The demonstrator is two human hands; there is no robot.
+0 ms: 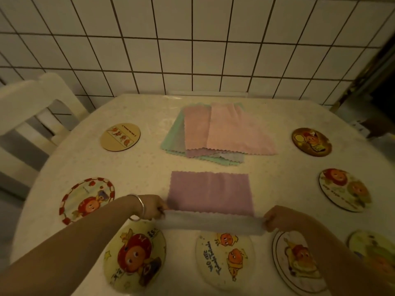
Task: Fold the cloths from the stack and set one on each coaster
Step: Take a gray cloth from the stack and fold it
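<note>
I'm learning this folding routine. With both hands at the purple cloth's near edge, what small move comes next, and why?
Probably carry the lifted near edge forward onto the far edge, making a half fold. The left hand and right hand each pinch a near corner of the purple cloth, whose near strip is already raised and turned while the rest lies flat. No coaster, such as the near middle coaster, holds a cloth yet.

1. Lifted near edge of the purple cloth (210, 193): motion-blurred.
2. Fingertips of left hand (152, 207) and right hand (275, 217): hidden in the fabric.
3. Bottom-right coaster (372, 251): cut by frame edge, print unreadable.
4. Lower cloths in the stack (213, 133): mostly covered.
</note>
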